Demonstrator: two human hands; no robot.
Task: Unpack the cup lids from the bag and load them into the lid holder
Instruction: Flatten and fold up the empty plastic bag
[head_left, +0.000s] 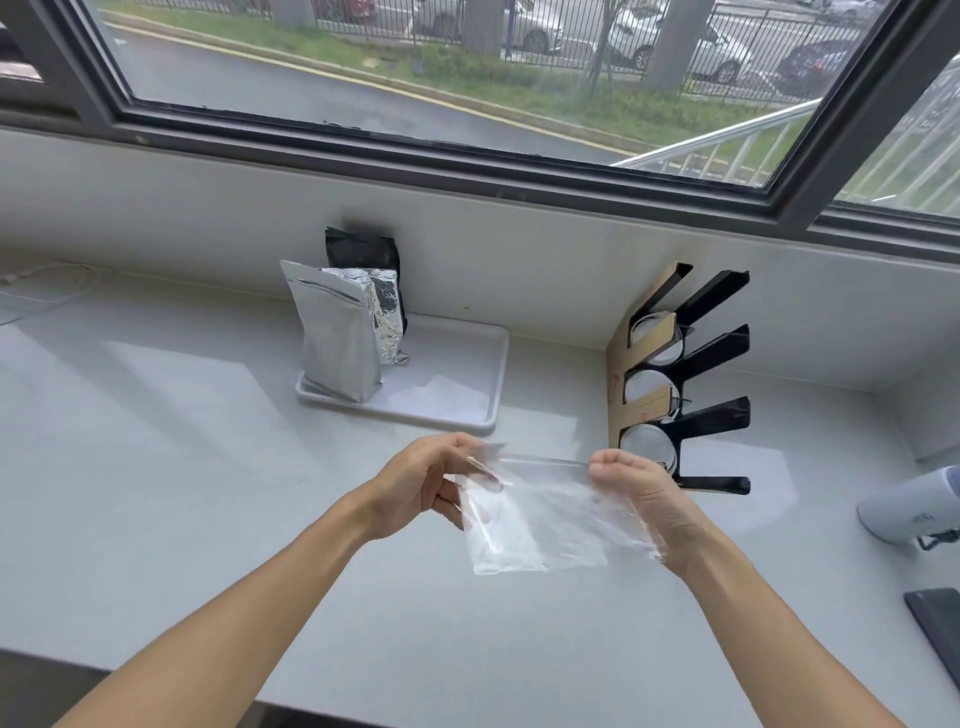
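— Plastic, thin and clear: that is all the bag (540, 525) is. Both hands hold it up over the tabletop (208, 467), well in front of the lid holder (680, 384).

— How are the fingers set?

— The left hand (415, 483) pinches the top left corner; the right hand (634, 488) is closed into a fist round the top right edge. The mouth is pulled taut between them and the rest hangs slack.

— Any lids inside?

— None that I can make out. The film looks flat and see-through. Pale round lids (649, 447) already sit in the holder's slots, between its black arms.

— So how will it handle?

— My guess is nearly weightless, limp, a little slippery, likely to crumple or cling. Grip it at the rim or the corners, as now; it is tough enough for a tug. The lids seem light and thin, so take them by the edge, gently, since they may bend or crack.

— And the tray (467, 364)?

— It carries silver pouches (337, 338), well apart from the hands.
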